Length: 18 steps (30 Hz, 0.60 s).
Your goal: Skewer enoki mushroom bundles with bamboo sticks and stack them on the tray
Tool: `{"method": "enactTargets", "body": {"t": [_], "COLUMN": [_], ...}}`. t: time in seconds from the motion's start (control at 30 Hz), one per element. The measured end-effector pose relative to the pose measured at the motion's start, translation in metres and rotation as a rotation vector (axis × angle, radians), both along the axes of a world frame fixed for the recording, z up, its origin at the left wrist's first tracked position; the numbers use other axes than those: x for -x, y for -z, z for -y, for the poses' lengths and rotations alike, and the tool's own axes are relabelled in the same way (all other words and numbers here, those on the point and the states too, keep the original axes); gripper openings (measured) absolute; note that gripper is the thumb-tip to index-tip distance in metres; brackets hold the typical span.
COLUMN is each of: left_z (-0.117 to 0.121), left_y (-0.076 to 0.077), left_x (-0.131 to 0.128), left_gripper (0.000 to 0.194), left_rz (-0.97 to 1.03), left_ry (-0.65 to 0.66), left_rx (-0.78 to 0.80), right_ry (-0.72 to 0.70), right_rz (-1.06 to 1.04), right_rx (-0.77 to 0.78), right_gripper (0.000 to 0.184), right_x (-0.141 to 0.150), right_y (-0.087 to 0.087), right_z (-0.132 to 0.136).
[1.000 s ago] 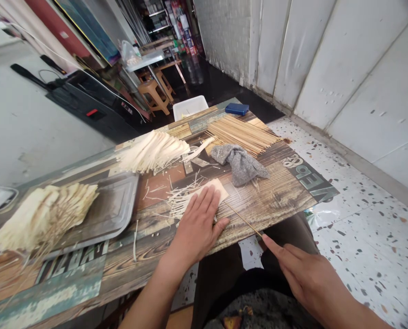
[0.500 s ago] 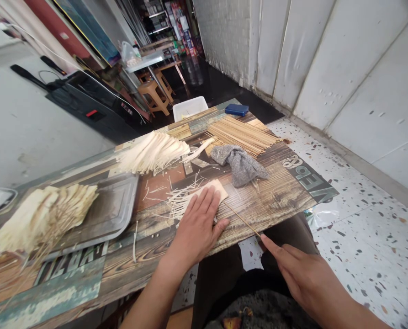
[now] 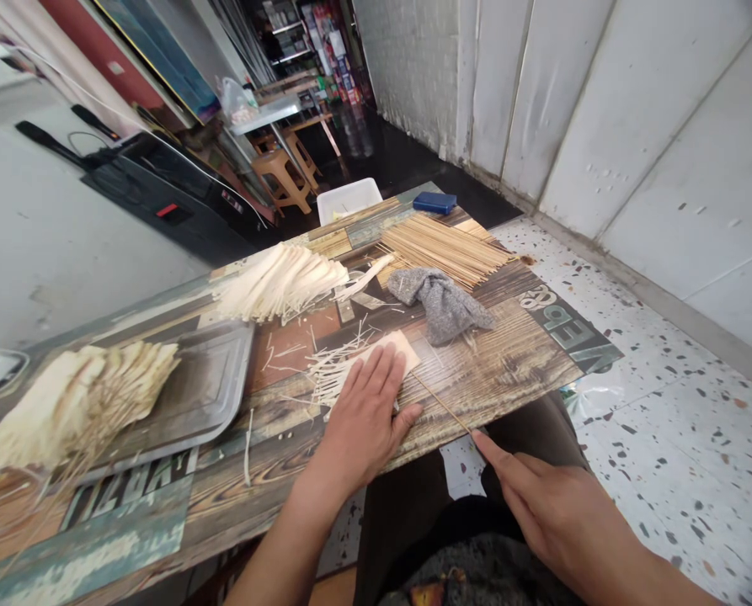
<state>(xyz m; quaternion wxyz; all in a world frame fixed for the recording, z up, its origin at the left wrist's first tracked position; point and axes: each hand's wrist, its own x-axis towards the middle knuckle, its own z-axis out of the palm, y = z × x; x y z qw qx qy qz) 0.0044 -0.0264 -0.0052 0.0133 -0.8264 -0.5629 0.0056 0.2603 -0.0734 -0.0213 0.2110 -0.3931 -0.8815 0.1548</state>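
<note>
My left hand (image 3: 370, 400) lies flat, fingers stretched out, on a pale, flat food piece (image 3: 404, 345) whose left end is cut into a fringe of thin strands. Into or under its right end runs a thin bamboo skewer (image 3: 444, 402); the hand hides its tip. My right hand (image 3: 527, 480) is closed around the skewer's other end, just off the table's front edge. Loose strands (image 3: 287, 353) are scattered left of the piece. Behind it lies a pile of similar pale fringed pieces (image 3: 284, 282). A crumpled grey cloth (image 3: 442, 305) sits beyond my right hand.
Many bare skewers (image 3: 445, 248) lie at the table's far right, near a blue box (image 3: 434, 202). Skewered fringed pieces (image 3: 85, 396) rest over a clear plastic tray (image 3: 233, 396) at left. A white bin (image 3: 350, 200) stands past the far edge.
My right hand has moved slightly toward my left hand, along with the skewer, so a bit less of the skewer shows. My left hand stays in place on the pale piece.
</note>
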Motion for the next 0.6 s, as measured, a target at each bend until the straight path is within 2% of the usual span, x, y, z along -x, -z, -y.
{"method": "enactTargets", "body": {"t": [0.17, 0.6], "left_z": [0.0, 0.0], "left_y": [0.0, 0.0], "left_x": [0.001, 0.001], "left_gripper": [0.066, 0.065], "left_rz": [0.006, 0.014], "left_ry": [-0.003, 0.011], "left_rx": [-0.009, -0.014], "right_ry": [-0.02, -0.031], "right_rz": [0.018, 0.018], "right_rx": [-0.031, -0.041], "right_gripper": [0.044, 0.044], "right_x": [0.01, 0.014], "right_y": [-0.005, 0.0], "right_z": [-0.006, -0.007]}}
